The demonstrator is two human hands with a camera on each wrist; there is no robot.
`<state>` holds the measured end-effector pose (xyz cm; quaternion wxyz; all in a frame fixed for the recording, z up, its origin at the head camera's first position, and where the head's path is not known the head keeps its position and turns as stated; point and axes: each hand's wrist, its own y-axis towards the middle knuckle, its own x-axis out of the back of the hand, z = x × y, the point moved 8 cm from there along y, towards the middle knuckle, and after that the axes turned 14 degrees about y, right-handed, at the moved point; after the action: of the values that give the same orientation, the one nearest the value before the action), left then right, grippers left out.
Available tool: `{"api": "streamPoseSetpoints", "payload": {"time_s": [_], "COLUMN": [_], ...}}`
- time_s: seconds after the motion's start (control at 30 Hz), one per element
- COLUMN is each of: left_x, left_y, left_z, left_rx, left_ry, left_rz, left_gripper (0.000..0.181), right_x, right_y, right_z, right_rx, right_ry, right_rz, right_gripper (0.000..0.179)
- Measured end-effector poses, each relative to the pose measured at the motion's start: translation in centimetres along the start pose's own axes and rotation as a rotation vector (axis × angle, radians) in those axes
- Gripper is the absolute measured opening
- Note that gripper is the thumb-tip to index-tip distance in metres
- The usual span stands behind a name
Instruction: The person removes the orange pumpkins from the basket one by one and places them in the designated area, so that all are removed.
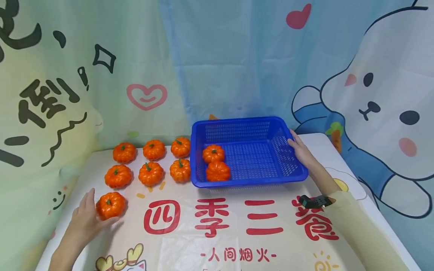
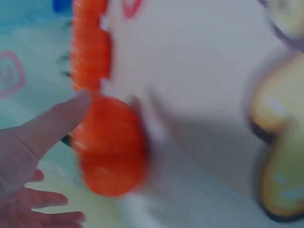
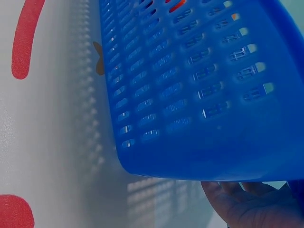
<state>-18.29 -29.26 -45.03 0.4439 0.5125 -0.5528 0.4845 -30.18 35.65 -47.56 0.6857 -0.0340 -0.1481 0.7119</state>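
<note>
My left hand [image 1: 83,220] is spread around the near-left orange pumpkin [image 1: 110,206], thumb on its front side and fingers on its left. In the left wrist view the thumb [image 2: 57,121] reaches over the blurred pumpkin [image 2: 111,147], other fingers apart from it. With my right hand [image 1: 301,148] I hold the right rim of a blue perforated plastic basket [image 1: 249,184]; in the right wrist view the fingers [image 3: 247,202] curl under that rim. Inside the basket, at its left end, sit two orange pumpkins, one with its green stem up [image 1: 213,154], the other showing no stem [image 1: 218,171].
Left of the basket several more pumpkins [image 1: 150,174] stand in two rows. A printed cloth [image 1: 237,218] with red characters covers the table. Behind it hangs a cartoon curtain [image 1: 223,75]. A thin cable [image 1: 366,184] lies at the right edge.
</note>
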Motion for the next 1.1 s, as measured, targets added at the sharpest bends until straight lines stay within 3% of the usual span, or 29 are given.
{"api": "streamPoseSetpoints", "payload": {"time_s": [0.13,0.23,0.37,0.6,0.77,0.93,1.1], "left_x": [3.1,4.0,3.5,2.0,1.0,0.2,0.5], "left_y": [-1.0,-1.7,-2.8,-3.8,-4.0,-4.1,-3.8], "left_z": [-4.5,-8.5,-12.3,-16.5,-18.6,-20.0,-21.5], "left_rx": [-0.105,-0.212,-0.304,-0.382,-0.459,-0.498,-0.555], "left_ry": [-0.035,-0.077,-0.093,-0.097,-0.108,-0.112,-0.118], "left_rz": [-0.205,-0.245,-0.19,-0.081,-0.064,-0.02,0.017], "left_gripper": [0.105,0.096,0.091,0.081,0.07,0.065,0.063], "right_x": [0.3,0.2,-0.1,0.1,-0.1,-0.4,-0.5], "right_y": [0.0,-0.1,-0.1,0.1,0.0,-0.3,-0.4], "right_z": [0.1,0.2,0.1,-0.2,-0.2,0.0,0.5], "right_rx": [-0.005,0.003,0.004,0.004,0.0,-0.007,0.014], "right_ry": [-0.016,-0.007,0.001,0.002,0.007,-0.006,0.003], "right_rz": [-0.007,-0.004,0.007,0.001,0.001,0.0,0.001], "right_gripper": [0.062,0.062,0.063,0.062,0.062,0.064,0.064]}}
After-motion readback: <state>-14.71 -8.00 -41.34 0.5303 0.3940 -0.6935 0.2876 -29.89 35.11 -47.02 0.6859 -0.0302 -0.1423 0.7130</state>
